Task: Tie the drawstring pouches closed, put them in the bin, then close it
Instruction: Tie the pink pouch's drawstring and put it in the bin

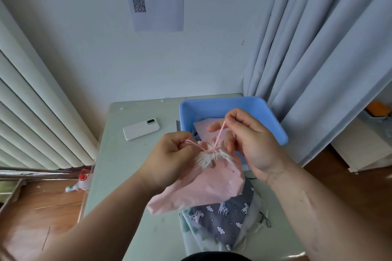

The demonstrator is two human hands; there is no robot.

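A pink drawstring pouch (203, 186) is held up above the table, its mouth gathered tight with the white lining puckered around a pink cord (218, 135). My left hand (169, 159) pinches one end of the cord at the left of the gathered mouth. My right hand (248, 140) pinches the other end and holds it taut, up and to the right. Under the pink pouch lies a grey pouch (224, 218) with white animals and clouds, on top of other pouches. An open blue bin (271, 116) stands behind, with a pink pouch (203, 127) inside it.
A white phone (141, 129) lies on the pale green table (127, 176) at the left. A radiator stands at the left, a curtain (318, 59) hangs at the right beside the bin. A bottle (79, 183) lies on the wooden floor.
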